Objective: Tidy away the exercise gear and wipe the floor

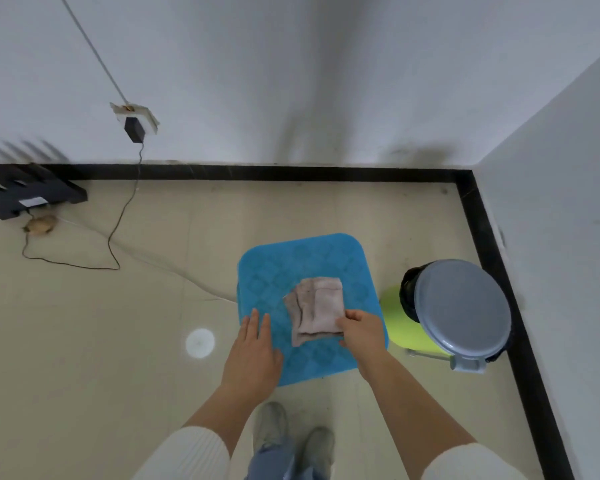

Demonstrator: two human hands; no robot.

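While the person stands over a blue stool in the room's corner, a black slatted object, blurred and perhaps a rack, lies on the floor well to the left of the left fingers. Nearer, a black plug sits in a wall socket, and its thin cable trails down across the tiles. The left hand is flat over the stool's near left edge, its fingers straight, close together and holding nothing. Between the two hands, a folded, pale, grubby cloth lies on the stool seat. The right hand pinches the cloth's near right corner, thumb on top and fingers curled under. Just right of those fingers stands a green bin with a grey lid, close beside the stool.
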